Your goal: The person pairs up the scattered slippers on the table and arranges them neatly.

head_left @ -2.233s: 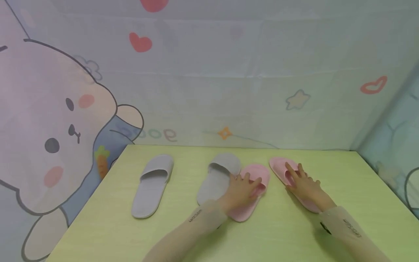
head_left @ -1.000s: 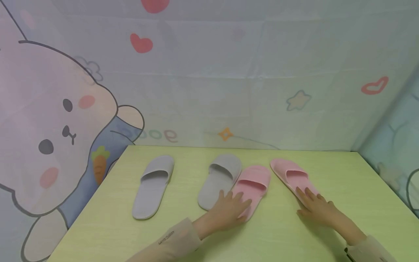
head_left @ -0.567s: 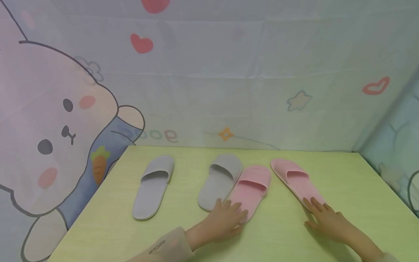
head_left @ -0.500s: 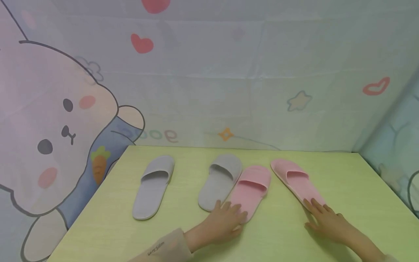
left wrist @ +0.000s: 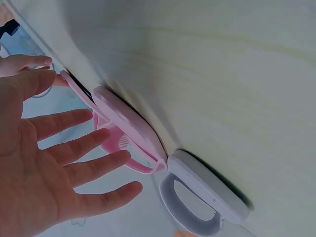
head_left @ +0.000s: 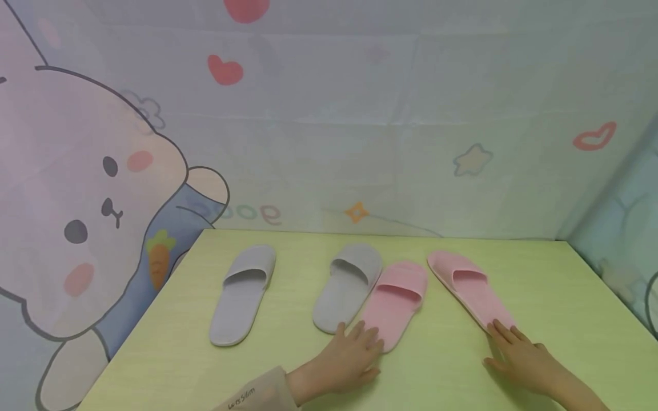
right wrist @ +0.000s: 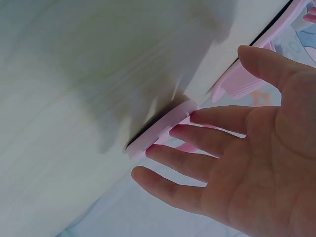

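Looking like a small screened-off booth, being lined at the back and sides with creased cloth bearing printed hearts, a star and a large cartoon animal. Pairing that childlike cloth with a plain yellow-green surface reaching right up to it. Hiding the wider room, so leaving home or studio unclear.

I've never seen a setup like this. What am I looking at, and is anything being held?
There's no robot: these are a person's bare left hand and right hand. The wide picture comes from a camera on the head; each close-up comes from a camera on one wrist. On the yellow-green table lie the outer grey slipper, the inner grey slipper, close beside it the left pink slipper, then the right pink slipper. Neither hand grips anything; each is at a pink slipper's heel end.
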Demonstrator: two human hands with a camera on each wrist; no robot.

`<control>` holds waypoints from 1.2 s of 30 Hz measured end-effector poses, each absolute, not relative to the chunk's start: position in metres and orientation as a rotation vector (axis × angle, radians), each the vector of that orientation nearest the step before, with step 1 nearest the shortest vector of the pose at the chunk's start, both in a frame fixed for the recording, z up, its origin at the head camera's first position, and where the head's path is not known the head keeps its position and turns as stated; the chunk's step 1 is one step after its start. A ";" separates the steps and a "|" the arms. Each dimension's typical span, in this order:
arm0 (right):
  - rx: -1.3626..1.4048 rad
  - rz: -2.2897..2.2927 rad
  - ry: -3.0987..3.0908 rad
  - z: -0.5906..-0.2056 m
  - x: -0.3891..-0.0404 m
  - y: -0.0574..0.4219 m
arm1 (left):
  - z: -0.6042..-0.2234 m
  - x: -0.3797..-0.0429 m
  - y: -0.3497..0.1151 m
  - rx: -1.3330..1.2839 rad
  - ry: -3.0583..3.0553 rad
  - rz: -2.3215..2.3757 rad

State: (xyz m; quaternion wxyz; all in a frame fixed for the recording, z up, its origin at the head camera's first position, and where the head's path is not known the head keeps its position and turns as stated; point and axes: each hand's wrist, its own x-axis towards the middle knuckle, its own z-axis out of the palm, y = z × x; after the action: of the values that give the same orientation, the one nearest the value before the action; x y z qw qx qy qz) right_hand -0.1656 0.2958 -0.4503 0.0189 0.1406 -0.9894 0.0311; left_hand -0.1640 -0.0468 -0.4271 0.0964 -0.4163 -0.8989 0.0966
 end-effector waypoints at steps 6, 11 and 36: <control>0.429 0.101 -3.069 -0.449 -0.163 0.300 | -0.426 -0.162 -0.045 -1.228 -2.712 0.309; 0.421 0.082 -3.056 -0.451 -0.159 0.302 | -0.428 -0.162 -0.045 -1.230 -2.730 0.295; 0.388 0.076 -3.074 -0.456 -0.154 0.300 | -0.433 -0.165 -0.053 -1.316 -2.820 0.235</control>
State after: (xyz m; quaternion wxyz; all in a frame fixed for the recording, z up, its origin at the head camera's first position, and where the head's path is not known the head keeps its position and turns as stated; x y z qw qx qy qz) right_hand -0.1537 0.3001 -0.4563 0.0210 0.1251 -0.9916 0.0244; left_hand -0.1651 -0.0532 -0.4333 0.0102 -0.4217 -0.9035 0.0752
